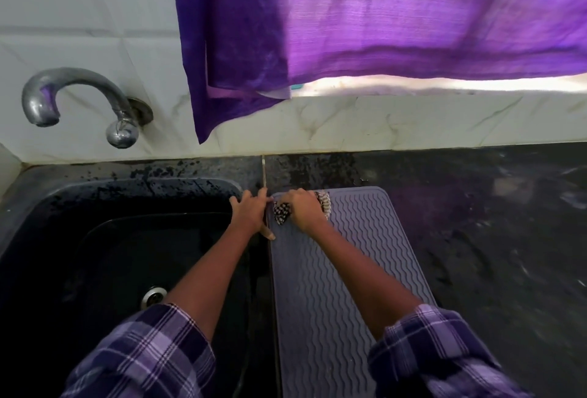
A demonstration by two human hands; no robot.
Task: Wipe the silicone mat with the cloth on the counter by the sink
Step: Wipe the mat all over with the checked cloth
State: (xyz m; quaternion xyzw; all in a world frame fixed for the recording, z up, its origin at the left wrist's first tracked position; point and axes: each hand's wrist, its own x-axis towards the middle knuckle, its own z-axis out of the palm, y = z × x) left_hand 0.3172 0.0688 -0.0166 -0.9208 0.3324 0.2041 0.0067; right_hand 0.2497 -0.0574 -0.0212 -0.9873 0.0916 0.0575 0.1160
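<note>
A grey silicone mat (349, 270) with wavy ridges lies on the dark counter (476, 238), just right of the sink. My right hand (301, 210) presses a bunched black-and-white patterned cloth (282, 214) onto the mat's far left corner; more of the cloth shows past my knuckles. My left hand (249, 211) rests flat beside it, fingers spread, with the thumb on the mat's left edge, holding nothing.
A black sink (111, 238) with a metal drain (154, 295) lies at the left. A curved metal tap (79, 99) juts from the tiled wall. A purple curtain (349, 22) hangs over the window ledge behind the counter.
</note>
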